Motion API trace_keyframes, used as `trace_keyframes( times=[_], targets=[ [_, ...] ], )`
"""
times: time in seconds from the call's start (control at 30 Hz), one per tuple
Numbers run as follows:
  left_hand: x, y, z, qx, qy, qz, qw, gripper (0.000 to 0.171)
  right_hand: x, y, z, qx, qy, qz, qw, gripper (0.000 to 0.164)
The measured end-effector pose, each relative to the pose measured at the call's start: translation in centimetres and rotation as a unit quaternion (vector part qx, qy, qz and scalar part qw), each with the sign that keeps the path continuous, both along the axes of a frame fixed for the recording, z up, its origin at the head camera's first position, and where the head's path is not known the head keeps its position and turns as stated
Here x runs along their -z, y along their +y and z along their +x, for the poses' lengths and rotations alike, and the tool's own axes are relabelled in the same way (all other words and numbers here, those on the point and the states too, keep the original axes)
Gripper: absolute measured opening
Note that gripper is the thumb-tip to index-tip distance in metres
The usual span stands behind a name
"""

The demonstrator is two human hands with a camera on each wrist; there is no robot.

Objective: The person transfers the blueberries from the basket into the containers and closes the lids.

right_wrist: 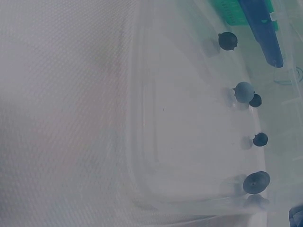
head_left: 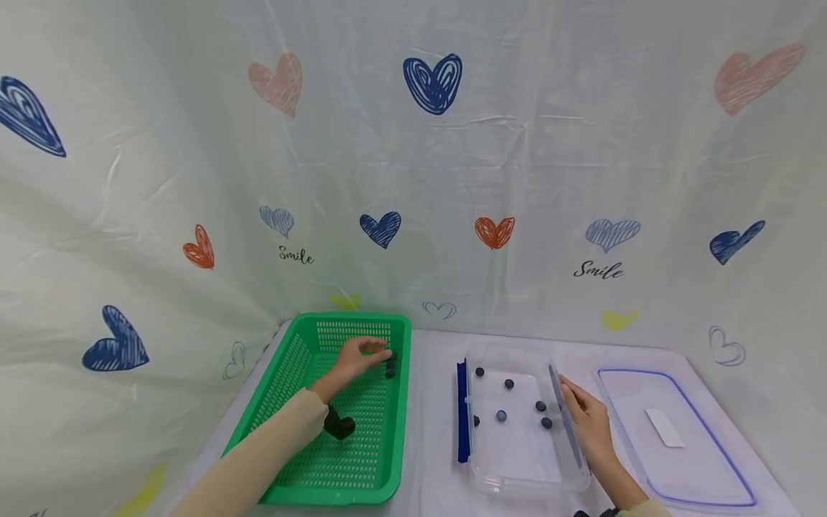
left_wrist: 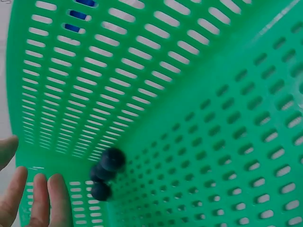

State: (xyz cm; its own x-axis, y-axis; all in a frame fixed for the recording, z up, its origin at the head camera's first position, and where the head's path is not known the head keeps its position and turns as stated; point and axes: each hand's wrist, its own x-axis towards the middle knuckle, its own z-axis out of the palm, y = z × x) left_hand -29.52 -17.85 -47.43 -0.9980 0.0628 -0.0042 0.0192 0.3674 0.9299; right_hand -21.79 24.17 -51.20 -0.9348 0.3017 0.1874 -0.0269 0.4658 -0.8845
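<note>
My left hand reaches over the green basket, thumb and fingers apart with nothing between them. Just beyond its fingertips, several blueberries sit together in the basket's far right corner. In the left wrist view the fingers extend near that corner, loosely straight. My right hand grips the right side of a clear plastic container, at a raised grey-looking side piece. Loose blueberries lie scattered on the container's floor; the right wrist view shows some along its far side.
A blue side flap hangs on the container's left edge. To the right lies a clear lid with a blue rim and a white label. A curtain printed with hearts stands behind the white-covered table.
</note>
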Motion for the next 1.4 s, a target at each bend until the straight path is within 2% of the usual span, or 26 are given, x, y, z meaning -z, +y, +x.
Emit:
trace_keyframes(
  times=[0.17,0.43,0.77,0.97,1.4],
  targets=[
    [1.1,0.0,0.0,0.009,-0.004,-0.031,0.9995,0.035,0.0,0.0,0.0,0.002,-0.004,-0.007,1.000,0.044],
    [2.4,0.4,0.1,0.022,0.018,-0.066,0.9974,0.029,-0.1,-0.1,0.1,0.000,-0.007,-0.018,1.000,0.043],
    [2.7,0.7,0.6,0.035,0.031,-0.079,0.9958,0.027,0.0,-0.2,0.1,0.003,0.002,-0.016,1.000,0.043],
    [3.2,0.5,0.5,0.029,0.032,-0.084,0.9955,0.024,0.1,-0.1,0.0,-0.002,0.000,-0.015,1.000,0.043],
    [3.9,0.3,0.5,0.032,0.040,-0.068,0.9964,0.023,0.2,-0.1,0.0,-0.006,0.016,-0.011,1.000,0.042]
  ],
)
